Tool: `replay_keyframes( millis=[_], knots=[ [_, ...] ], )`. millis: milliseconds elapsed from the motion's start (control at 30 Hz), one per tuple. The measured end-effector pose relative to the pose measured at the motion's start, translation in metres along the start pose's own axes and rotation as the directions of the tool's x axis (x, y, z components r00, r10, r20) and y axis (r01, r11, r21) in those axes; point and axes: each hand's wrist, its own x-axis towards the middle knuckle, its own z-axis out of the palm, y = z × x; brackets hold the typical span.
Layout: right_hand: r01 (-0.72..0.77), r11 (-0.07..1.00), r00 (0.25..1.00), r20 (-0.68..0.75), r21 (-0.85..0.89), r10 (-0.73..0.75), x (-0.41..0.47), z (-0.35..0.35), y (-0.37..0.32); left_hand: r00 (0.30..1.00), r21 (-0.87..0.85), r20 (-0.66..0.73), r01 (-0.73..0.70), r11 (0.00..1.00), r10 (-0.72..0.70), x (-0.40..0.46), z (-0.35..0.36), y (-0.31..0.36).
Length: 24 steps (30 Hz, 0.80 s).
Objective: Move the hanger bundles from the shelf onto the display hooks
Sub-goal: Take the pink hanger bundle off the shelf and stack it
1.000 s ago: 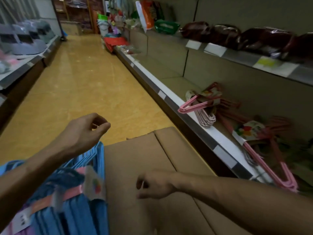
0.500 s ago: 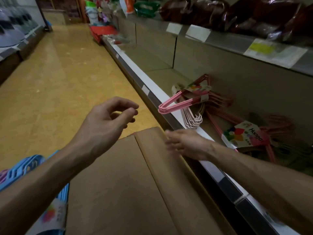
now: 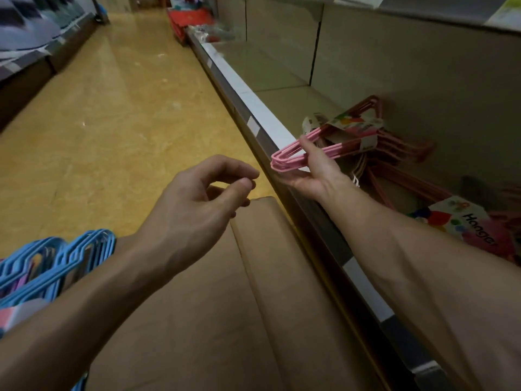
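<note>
The only writing that reads is "Hanger", printed on the colourful card label of a second pink hanger bundle (image 3: 462, 221) lying on the shelf (image 3: 270, 119) just behind the right forearm. The card wrapped round the nearer pink hanger bundle (image 3: 324, 145) is too blurred to read.

That nearer bundle lies on the shelf with one pointed end jutting out over the shelf's front edge. The right hand (image 3: 313, 170) holds this end, thumb on top of the pink wires and fingers underneath. The bundle is a stack of thin pink hangers banded together by the card sleeve, its far end lying among more pink hangers at the back wall.

The left hand (image 3: 197, 210) hovers over the cardboard box (image 3: 214, 306) with fingers loosely curled towards the thumb, holding nothing. Blue hangers (image 3: 56, 258) lie below and to the left of its wrist. The yellow floor (image 3: 112, 122) of the aisle stretches beyond both hands.
</note>
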Motion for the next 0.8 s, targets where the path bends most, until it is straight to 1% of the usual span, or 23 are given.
replay_keyframes(
  millis=[67, 133, 200, 300, 367, 433, 533, 633, 700, 800],
  knots=[
    [0.05, 0.999, 0.999, -0.005, 0.009, -0.05, 0.0, 0.004, -0.005, 1.0, -0.013, -0.001, 0.01, 1.0, -0.01, -0.001, -0.001, 0.0],
    [0.084, 0.994, 0.996, -0.011, 0.063, -0.083, -0.002, 0.003, -0.012, 1.0, -0.025, -0.002, 0.018, 1.0, -0.018, -0.001, -0.002, 0.001],
    [0.087, 0.99, 0.996, -0.024, 0.113, -0.085, -0.007, 0.0, -0.018, 1.0, -0.032, 0.001, 0.024, 0.999, -0.024, -0.001, -0.001, 0.003],
    [0.059, 0.993, 0.998, -0.026, 0.099, -0.056, -0.024, -0.006, -0.023, 1.0, -0.024, 0.019, 0.014, 1.0, -0.013, -0.002, -0.002, 0.008],
    [0.034, 0.999, 0.998, -0.054, 0.036, -0.032, -0.037, -0.012, -0.023, 1.0, -0.027, 0.025, 0.001, 1.0, -0.001, -0.004, -0.004, 0.012],
    [0.009, 0.997, 0.996, -0.086, -0.073, -0.015, -0.05, -0.022, -0.018, 0.999, -0.023, 0.04, -0.001, 1.0, 0.002, -0.007, -0.008, 0.015],
    [-0.039, 0.971, 0.997, -0.079, -0.236, 0.021, -0.075, -0.037, -0.009, 0.998, 0.016, 0.068, -0.01, 1.0, 0.009, -0.013, -0.02, 0.018],
    [-0.028, 0.918, 1.0, -0.014, -0.396, 0.024, -0.104, -0.039, 0.001, 0.997, 0.073, 0.08, -0.031, 0.997, 0.025, -0.018, -0.039, 0.02],
    [-0.02, 0.885, 0.999, 0.017, -0.465, 0.032, -0.121, -0.035, 0.01, 0.997, 0.095, 0.071, -0.035, 0.995, 0.028, -0.022, -0.053, 0.023],
    [0.004, 0.822, 0.991, 0.109, -0.57, 0.071, -0.146, -0.023, 0.028, 0.998, 0.128, 0.044, -0.04, 0.991, 0.035, -0.026, -0.073, 0.026]
  ],
)
